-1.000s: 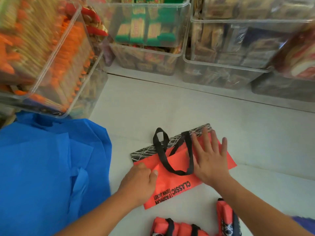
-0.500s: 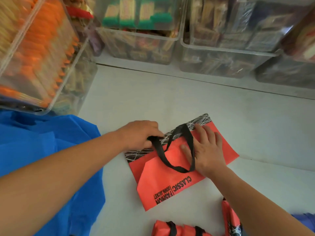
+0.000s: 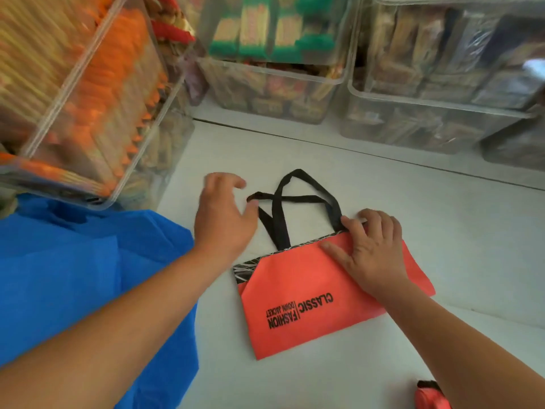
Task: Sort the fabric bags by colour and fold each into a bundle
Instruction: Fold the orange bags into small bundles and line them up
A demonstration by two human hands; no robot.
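We are folding the red bag (image 3: 309,290) on the table (image 3: 457,231): right hand (image 3: 374,252) pressing its top edge, left hand (image 3: 224,214) hovering empty, fingers loose, by the black handles (image 3: 298,198), which likely need tucking in next

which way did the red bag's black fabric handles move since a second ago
Yes: the black fabric handles flipped off the red bag, past its patterned top edge, onto the white table.
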